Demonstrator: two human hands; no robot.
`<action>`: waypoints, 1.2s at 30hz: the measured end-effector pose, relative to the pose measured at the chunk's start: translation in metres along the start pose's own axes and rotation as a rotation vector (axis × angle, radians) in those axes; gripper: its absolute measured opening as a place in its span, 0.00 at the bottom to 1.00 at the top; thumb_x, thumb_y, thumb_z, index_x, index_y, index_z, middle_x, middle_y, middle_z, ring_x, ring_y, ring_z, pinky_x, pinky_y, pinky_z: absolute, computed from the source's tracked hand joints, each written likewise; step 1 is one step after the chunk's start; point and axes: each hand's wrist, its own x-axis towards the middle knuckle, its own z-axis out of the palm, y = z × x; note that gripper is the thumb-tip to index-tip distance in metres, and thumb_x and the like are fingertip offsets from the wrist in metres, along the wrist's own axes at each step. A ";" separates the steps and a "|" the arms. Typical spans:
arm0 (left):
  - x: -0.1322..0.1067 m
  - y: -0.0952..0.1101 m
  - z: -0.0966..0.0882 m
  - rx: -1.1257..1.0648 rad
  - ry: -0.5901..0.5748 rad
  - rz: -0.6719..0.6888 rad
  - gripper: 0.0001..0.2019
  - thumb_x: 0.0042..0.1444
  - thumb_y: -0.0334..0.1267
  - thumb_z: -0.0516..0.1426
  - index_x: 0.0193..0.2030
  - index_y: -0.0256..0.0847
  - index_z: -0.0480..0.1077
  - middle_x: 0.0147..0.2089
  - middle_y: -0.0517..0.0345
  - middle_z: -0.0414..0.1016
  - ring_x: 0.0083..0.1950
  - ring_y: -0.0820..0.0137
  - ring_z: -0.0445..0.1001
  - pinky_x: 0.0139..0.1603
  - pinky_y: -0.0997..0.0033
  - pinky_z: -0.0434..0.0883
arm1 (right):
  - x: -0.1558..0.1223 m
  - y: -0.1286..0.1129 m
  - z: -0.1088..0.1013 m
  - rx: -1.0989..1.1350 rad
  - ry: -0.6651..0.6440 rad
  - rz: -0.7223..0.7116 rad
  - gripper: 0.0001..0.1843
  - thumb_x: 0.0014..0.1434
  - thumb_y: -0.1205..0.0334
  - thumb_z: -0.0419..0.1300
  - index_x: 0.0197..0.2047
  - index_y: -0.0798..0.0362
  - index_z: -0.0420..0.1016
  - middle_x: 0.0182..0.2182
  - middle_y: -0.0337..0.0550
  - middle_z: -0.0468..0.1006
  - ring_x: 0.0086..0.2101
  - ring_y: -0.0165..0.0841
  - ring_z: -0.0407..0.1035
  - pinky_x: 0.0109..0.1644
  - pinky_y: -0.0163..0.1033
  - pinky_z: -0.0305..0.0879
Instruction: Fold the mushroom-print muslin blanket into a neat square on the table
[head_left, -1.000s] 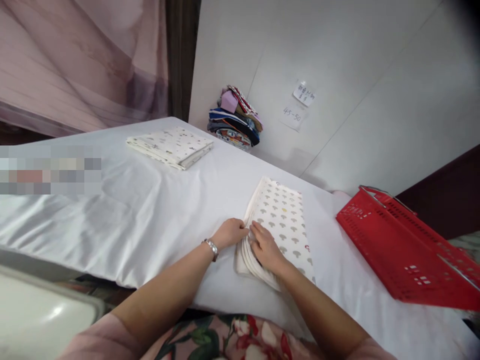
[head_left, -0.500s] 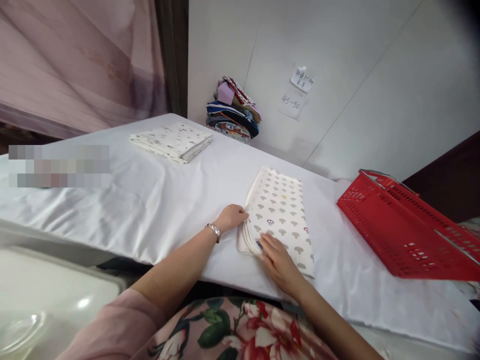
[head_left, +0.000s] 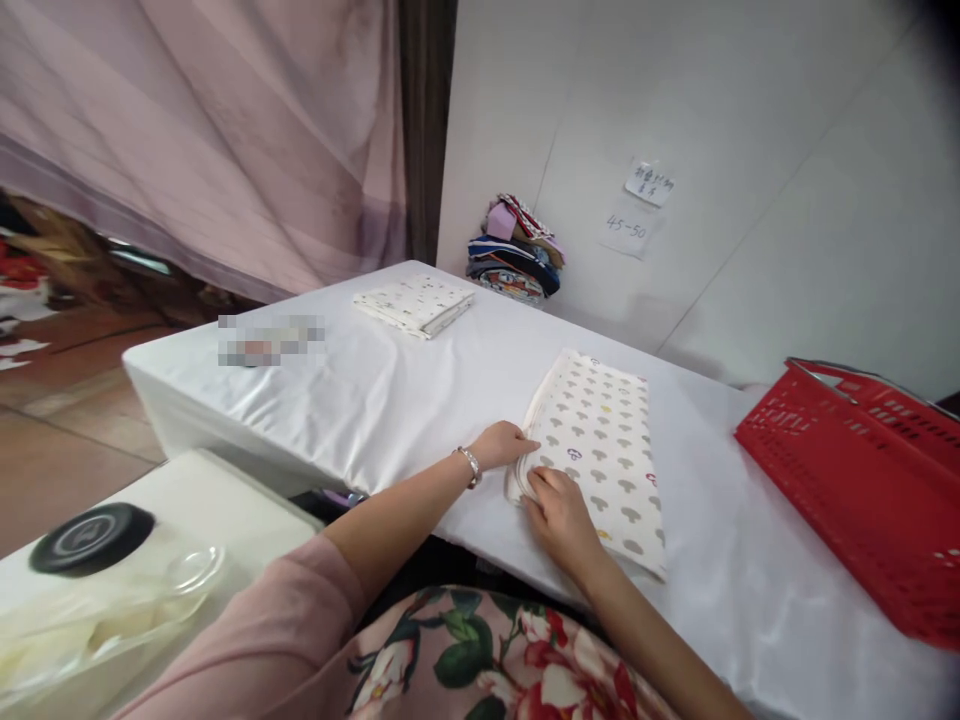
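A folded white cloth (head_left: 600,440) printed with grey mushrooms lies on the white-covered table (head_left: 420,400) in front of me. My left hand (head_left: 501,446), with a silver bracelet at the wrist, pinches the cloth's left edge. Close by, my right hand (head_left: 559,510) is closed on the near left corner, thumb and fingers gripping the layered edge. Farther back on the left rests another folded white cloth (head_left: 416,303) with a small scattered print, apart from both hands.
A red plastic basket (head_left: 847,480) stands on the right. Folded clothes (head_left: 516,250) are stacked by the wall beyond the table. At the lower left, a white surface (head_left: 255,500) holds a black round object (head_left: 93,538) and a clear plastic bag (head_left: 97,640). A pink curtain (head_left: 285,130) hangs behind.
The view has swung left, showing more of the table's left end and the floor. My right hand's fingers, laid on the cloth before, have curled around its near corner. The left hand keeps its pinch.
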 end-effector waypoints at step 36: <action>-0.028 -0.017 0.008 -0.207 -0.034 -0.031 0.14 0.45 0.46 0.52 0.19 0.37 0.65 0.14 0.63 0.61 0.19 0.76 0.58 0.21 0.76 0.54 | 0.014 0.007 -0.006 0.124 0.030 0.183 0.09 0.56 0.65 0.51 0.27 0.52 0.69 0.28 0.39 0.70 0.33 0.31 0.64 0.38 0.35 0.57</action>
